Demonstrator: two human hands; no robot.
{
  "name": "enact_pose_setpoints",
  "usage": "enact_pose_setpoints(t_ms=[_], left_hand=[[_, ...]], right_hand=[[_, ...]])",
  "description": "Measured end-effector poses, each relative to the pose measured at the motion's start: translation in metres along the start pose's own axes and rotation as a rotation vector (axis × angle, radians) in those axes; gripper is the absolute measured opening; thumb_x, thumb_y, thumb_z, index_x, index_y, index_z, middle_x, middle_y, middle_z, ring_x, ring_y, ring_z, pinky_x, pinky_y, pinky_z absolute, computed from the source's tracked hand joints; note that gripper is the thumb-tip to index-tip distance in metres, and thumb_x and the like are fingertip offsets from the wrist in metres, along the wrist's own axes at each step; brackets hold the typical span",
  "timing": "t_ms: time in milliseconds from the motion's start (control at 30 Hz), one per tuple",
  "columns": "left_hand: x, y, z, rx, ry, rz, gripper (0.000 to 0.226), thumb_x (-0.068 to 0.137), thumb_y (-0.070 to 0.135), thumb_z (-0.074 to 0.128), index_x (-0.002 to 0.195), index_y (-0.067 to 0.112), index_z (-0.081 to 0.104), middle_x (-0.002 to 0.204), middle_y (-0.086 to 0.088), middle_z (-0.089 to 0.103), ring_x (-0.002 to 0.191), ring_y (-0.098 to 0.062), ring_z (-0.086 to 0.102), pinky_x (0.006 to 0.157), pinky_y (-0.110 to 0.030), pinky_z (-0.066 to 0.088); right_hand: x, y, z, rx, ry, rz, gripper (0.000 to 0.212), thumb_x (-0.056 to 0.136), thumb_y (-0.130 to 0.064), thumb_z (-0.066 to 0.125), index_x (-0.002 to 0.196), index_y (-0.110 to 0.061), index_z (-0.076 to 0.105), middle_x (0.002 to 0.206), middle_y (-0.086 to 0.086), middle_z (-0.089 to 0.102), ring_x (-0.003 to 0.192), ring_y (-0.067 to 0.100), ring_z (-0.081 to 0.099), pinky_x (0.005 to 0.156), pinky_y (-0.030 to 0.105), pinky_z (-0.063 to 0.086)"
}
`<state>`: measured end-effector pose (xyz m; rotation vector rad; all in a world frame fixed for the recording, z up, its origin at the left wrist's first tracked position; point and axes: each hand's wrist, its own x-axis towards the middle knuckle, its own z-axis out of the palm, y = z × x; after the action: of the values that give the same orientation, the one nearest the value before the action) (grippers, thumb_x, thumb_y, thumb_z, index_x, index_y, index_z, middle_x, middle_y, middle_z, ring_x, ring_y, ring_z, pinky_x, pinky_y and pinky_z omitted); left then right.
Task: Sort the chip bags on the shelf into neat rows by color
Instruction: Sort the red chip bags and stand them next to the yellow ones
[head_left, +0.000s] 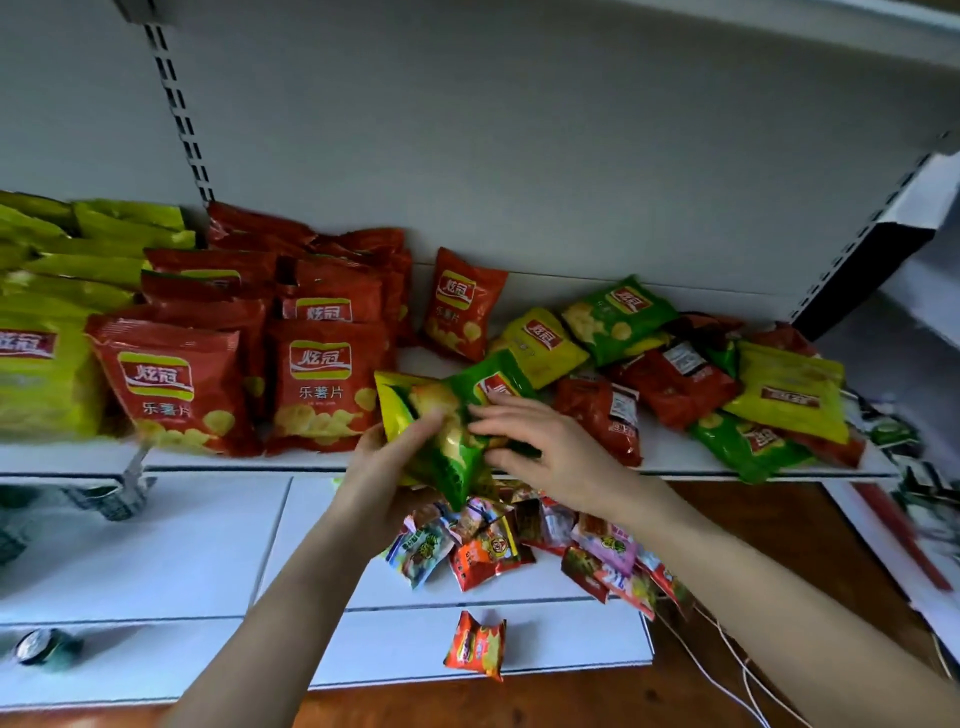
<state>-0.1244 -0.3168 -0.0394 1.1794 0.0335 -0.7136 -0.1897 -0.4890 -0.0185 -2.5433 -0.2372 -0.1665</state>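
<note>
A green bag (457, 462) is held at the front edge of the shelf (667, 452), between both hands. It is gripped from the left by the left hand (400, 452), whose fingers are curled over its upper part together with a yellow bag (390, 405) pressed against it. The right hand (545, 447) is laid on the green bag's right side with the fingers spread and only slightly bent. The thumb is tucked under the edge, so the bag is loosely pinched.

On the red bags (322, 384) a logo with the characters 炫冠 is printed, and 乐薯片 can be read below it, above pictured crisps. The same logo is seen on the green and yellow packs. The small print on the white back labels cannot be read.

The red bags are stood in rows at the left centre, with yellow bags (47, 374) lined up just beside them at the far left. A single red bag (460, 306) is stood apart near the back panel (519, 156). To the right, a mixed heap (675, 374) of red, green and yellow packs is piled on the shelf.

The shelving is white, with a slotted upright (179, 109) on the panel. On the lower shelf (182, 545) small packets (519, 540) are scattered, and one orange packet (475, 644) lies apart from them. A wooden floor (779, 519) is seen beyond, crossed by white cables (737, 675).
</note>
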Motion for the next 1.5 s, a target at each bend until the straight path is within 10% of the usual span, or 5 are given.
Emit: enact_pose_setpoints(t_ms=[233, 567, 867, 1233, 1500], left_hand=[[-0.001, -0.003, -0.007, 0.01, 0.155, 0.067, 0.052, 0.085, 0.007, 0.064, 0.132, 0.01, 0.042, 0.108, -0.014, 0.064, 0.081, -0.025, 0.068, 0.057, -0.032, 0.056], [-0.004, -0.005, 0.007, 0.045, 0.247, 0.188, 0.04, 0.084, 0.003, 0.065, 0.115, 0.019, 0.047, 0.1, -0.01, 0.065, 0.081, -0.025, 0.068, 0.067, -0.037, 0.055], [0.003, -0.011, 0.031, 0.03, 0.296, 0.255, 0.043, 0.086, 0.005, 0.064, 0.122, 0.012, 0.042, 0.106, -0.014, 0.063, 0.085, -0.026, 0.066, 0.065, -0.036, 0.053], [-0.007, 0.006, 0.053, -0.091, 0.415, 0.486, 0.033, 0.087, 0.006, 0.062, 0.114, 0.017, 0.046, 0.097, -0.005, 0.06, 0.085, -0.022, 0.065, 0.07, -0.04, 0.055], [-0.063, 0.027, -0.011, -0.27, 0.577, 0.657, 0.064, 0.069, 0.019, 0.07, 0.127, 0.015, 0.044, 0.099, -0.003, 0.063, 0.083, -0.017, 0.066, 0.061, -0.033, 0.059]], right_hand=[[0.059, 0.061, -0.047, -0.117, 0.232, 0.37, 0.031, 0.092, -0.026, 0.054, 0.114, -0.006, 0.061, 0.116, 0.008, 0.063, 0.108, 0.022, 0.057, 0.089, 0.029, 0.043], [0.102, 0.12, -0.015, -0.433, -0.175, 0.493, 0.033, 0.087, -0.035, 0.058, 0.112, -0.014, 0.061, 0.114, 0.01, 0.063, 0.102, 0.026, 0.059, 0.079, 0.03, 0.047], [0.087, 0.127, -0.102, 0.643, 0.556, 0.634, 0.011, 0.085, -0.004, 0.055, 0.077, 0.001, 0.061, 0.077, 0.02, 0.06, 0.077, 0.025, 0.062, 0.062, 0.021, 0.043], [0.027, 0.03, -0.057, 0.112, 0.188, -0.074, 0.038, 0.071, -0.061, 0.05, 0.089, -0.028, 0.059, 0.136, -0.014, 0.032, 0.133, 0.007, 0.023, 0.106, 0.023, 0.014], [0.078, -0.044, 0.005, 0.119, 0.149, -0.392, 0.045, 0.074, -0.053, 0.055, 0.09, -0.013, 0.067, 0.14, -0.004, 0.031, 0.135, 0.02, 0.022, 0.108, 0.027, 0.013]])
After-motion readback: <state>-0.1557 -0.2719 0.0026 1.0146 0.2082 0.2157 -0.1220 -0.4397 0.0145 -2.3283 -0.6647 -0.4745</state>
